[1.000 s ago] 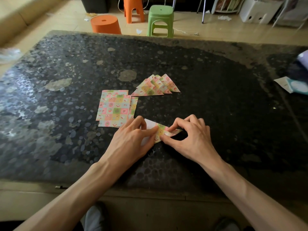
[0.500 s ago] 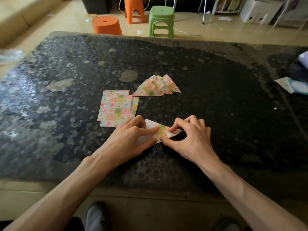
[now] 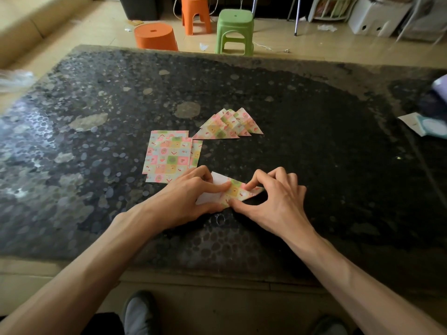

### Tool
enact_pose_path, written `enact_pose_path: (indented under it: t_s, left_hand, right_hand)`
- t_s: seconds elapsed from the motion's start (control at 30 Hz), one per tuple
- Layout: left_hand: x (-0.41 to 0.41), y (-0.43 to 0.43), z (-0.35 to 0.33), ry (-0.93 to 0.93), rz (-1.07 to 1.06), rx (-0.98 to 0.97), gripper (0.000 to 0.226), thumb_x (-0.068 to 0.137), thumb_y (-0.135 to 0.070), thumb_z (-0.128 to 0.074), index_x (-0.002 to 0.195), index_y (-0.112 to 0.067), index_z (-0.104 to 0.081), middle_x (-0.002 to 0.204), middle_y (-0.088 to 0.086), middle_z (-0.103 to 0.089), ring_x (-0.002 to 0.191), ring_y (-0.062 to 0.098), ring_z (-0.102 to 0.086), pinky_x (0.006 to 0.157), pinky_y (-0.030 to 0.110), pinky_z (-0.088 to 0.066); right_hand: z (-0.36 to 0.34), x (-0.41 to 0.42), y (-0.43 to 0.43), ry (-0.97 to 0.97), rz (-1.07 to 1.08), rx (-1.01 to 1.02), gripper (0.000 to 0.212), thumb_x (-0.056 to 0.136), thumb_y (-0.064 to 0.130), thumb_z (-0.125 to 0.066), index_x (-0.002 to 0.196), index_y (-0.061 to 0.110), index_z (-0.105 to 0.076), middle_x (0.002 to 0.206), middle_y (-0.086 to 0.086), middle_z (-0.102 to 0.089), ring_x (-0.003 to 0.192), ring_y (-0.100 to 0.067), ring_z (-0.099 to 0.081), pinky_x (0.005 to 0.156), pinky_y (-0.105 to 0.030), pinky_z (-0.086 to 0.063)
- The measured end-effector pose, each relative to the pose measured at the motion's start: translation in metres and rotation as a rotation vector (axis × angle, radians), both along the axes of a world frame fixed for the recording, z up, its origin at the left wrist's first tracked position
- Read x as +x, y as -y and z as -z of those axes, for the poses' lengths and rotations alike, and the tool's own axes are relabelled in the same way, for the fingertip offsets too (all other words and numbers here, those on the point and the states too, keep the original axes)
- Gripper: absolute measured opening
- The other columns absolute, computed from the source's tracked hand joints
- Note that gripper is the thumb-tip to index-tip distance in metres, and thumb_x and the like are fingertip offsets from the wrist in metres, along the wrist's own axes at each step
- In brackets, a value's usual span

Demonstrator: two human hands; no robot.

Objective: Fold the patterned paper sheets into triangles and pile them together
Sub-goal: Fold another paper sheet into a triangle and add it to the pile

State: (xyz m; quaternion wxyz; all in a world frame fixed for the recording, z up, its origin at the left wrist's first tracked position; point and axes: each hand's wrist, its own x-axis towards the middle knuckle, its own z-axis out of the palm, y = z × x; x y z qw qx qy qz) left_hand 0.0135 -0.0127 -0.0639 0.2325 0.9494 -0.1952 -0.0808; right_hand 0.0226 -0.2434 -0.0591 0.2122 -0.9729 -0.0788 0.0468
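A patterned paper sheet, half folded with its white underside showing at the left, lies on the dark table near the front middle. My left hand pinches its left part between the index finger and the thumb. My right hand pinches the folded patterned flap at its right corner with curled fingers. A stack of flat patterned sheets lies just beyond my left hand. Further back, several folded triangles lie fanned in an overlapping pile.
White and pale blue papers and a dark object lie at the table's right edge. Beyond the far edge stand an orange round stool, an orange stool and a green stool. My shoes show below the near edge.
Both hands stay on the same sheet in nearly the same places. My left index finger has slid slightly to the right along the fold.
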Motion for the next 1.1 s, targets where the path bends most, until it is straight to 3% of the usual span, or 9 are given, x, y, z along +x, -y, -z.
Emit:
enact_pose_path:
  t_s: [0.37, 0.53, 0.73, 1.1]
  left_hand:
    - [0.004, -0.003, -0.003, -0.086, 0.034, 0.002, 0.061, 0.092, -0.043, -0.07, 0.148, -0.046, -0.046, 0.119, -0.013, -0.043, 0.11, 0.003, -0.043, 0.1, 0.023, -0.039]
    - [0.005, -0.003, -0.004, -0.093, 0.026, 0.007, 0.061, 0.091, -0.048, -0.069, 0.148, -0.049, -0.045, 0.118, -0.017, -0.041, 0.109, 0.001, -0.042, 0.101, 0.024, -0.04]
    - [0.005, -0.001, -0.007, -0.092, 0.032, 0.039, 0.061, 0.093, -0.048, -0.068, 0.149, -0.048, -0.044, 0.12, -0.014, -0.042, 0.112, 0.004, -0.042, 0.103, 0.026, -0.04]
    - [0.003, -0.001, -0.009, -0.088, 0.033, 0.049, 0.061, 0.093, -0.05, -0.066, 0.149, -0.048, -0.043, 0.12, -0.014, -0.042, 0.111, 0.004, -0.043, 0.102, 0.026, -0.042]
  right_hand:
    - [0.002, -0.006, -0.005, 0.041, 0.03, -0.023, 0.058, 0.065, 0.084, -0.068, 0.096, 0.039, -0.05, 0.112, 0.01, -0.037, 0.111, -0.014, -0.032, 0.089, -0.035, -0.025]
    - [0.004, -0.009, -0.008, 0.041, 0.028, -0.053, 0.068, 0.058, 0.093, -0.061, 0.099, 0.04, -0.047, 0.112, 0.01, -0.033, 0.106, -0.011, -0.024, 0.089, -0.035, -0.024]
    - [0.003, -0.01, -0.01, 0.032, 0.023, -0.084, 0.07, 0.059, 0.093, -0.061, 0.104, 0.041, -0.044, 0.115, 0.011, -0.031, 0.114, -0.015, -0.032, 0.092, -0.035, -0.026]
    - [0.003, -0.007, -0.008, -0.039, 0.025, -0.08, 0.071, 0.06, 0.096, -0.057, 0.098, 0.037, -0.048, 0.117, 0.01, -0.028, 0.116, -0.016, -0.028, 0.096, -0.037, -0.024]
